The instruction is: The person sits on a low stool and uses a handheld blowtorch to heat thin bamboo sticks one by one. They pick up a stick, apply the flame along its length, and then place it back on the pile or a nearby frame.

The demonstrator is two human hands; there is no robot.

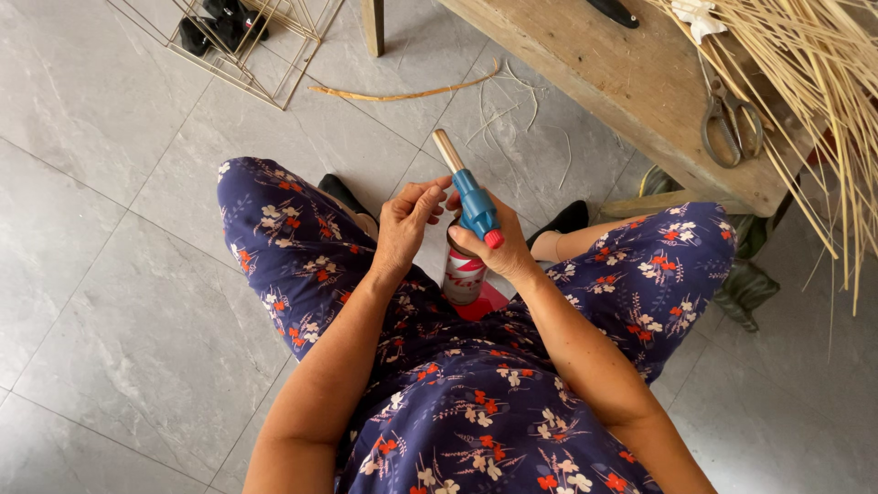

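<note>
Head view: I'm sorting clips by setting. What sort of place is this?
Probably a home craft workshop: a wooden bench with scissors and cane strips, above a tiled floor.

Counts of what lies in the head view

Two hands: the left hand [405, 222] and the right hand [498, 245], both closed around one gas canister [463, 276] topped by one blue torch head [474, 203] with one brass nozzle [448, 151] and one red knob [494, 240]. One wooden bench [631, 87] carries one pair of scissors [729, 119], one black-handled tool [611, 11] and one bundle of thin pale reeds [819, 73], too many to count singly. One curved strip [402, 91] lies on the tiled floor [101, 274], along with one wire frame [247, 55]. Two dark shoes [340, 192] [567, 220] show between the knees.
</note>
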